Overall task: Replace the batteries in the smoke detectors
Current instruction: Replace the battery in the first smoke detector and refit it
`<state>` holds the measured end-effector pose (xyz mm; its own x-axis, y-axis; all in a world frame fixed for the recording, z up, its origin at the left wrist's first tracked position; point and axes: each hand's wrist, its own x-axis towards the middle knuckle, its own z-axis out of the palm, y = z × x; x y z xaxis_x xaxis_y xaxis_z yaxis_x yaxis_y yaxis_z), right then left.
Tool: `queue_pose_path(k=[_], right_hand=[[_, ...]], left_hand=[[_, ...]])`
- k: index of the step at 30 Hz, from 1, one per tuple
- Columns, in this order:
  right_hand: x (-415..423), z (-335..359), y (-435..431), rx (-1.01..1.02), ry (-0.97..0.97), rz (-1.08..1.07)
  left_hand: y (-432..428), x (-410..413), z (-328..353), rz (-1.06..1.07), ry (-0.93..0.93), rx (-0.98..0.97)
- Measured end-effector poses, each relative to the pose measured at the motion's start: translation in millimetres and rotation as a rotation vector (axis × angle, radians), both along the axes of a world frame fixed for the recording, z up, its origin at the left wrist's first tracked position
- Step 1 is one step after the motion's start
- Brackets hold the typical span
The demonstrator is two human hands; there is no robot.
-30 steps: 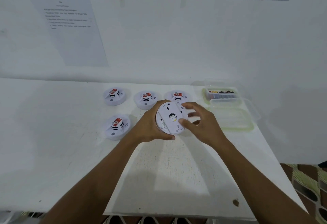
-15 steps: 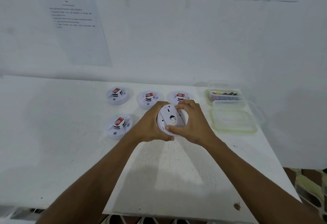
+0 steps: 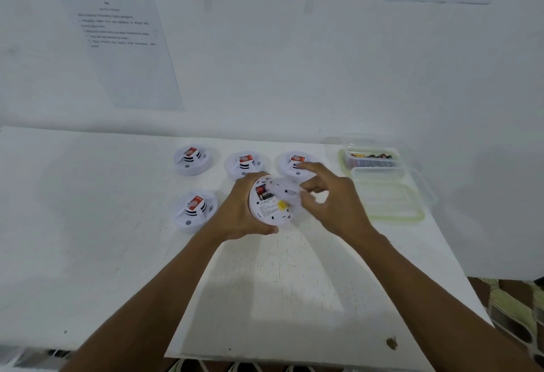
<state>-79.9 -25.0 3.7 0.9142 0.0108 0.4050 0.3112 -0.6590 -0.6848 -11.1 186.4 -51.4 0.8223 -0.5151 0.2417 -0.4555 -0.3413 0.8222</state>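
My left hand (image 3: 235, 210) grips a round white smoke detector (image 3: 269, 210) from its left side, held tilted above the table with its back towards me. The open back shows a red and black battery (image 3: 263, 192) and a small yellow part (image 3: 282, 204). My right hand (image 3: 335, 207) pinches the detector's white back cover (image 3: 290, 187), which is motion-blurred and shifted to the right of the body. Several more white detectors lie on the table, each with a red battery on top: three in a far row (image 3: 192, 161) (image 3: 245, 165) (image 3: 294, 162) and one nearer on the left (image 3: 195, 211).
A clear tub of loose batteries (image 3: 371, 158) stands at the back right, with a clear green-rimmed tray (image 3: 391, 215) in front of it. The white table (image 3: 88, 224) meets a white wall with taped paper sheets. Its right edge drops to patterned floor.
My right hand, which covered and turned the back cover, has drawn to the right with the cover. The battery compartment is now exposed. My left hand kept its grip.
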Motion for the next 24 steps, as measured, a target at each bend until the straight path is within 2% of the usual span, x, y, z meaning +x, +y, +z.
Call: queue_pose_path(k=[3,8,11,16,20,24], right_hand=[[6,1,-18,0.002,0.063,0.004],[26,-15,-33,-0.232,0.295,0.051],[36,-28,-30,-0.288,0.35,0.077],[37,-47,-21,-0.3,0.305,-0.002],[34,-30,-8,-0.114,0.111,-0.064],[32,2,16,-0.054,0.104,-0.053]], left_hand=[[15,2,0,0.051,0.015,-0.013],[30,8,6,0.044,0.014,-0.011],[30,11,6,0.031,0.019,-0.001],[24,10,4,-0.006,0.03,0.008],[11,8,8,-0.031,-0.025,0.0],[-13,6,14,-0.072,-0.11,-0.004]])
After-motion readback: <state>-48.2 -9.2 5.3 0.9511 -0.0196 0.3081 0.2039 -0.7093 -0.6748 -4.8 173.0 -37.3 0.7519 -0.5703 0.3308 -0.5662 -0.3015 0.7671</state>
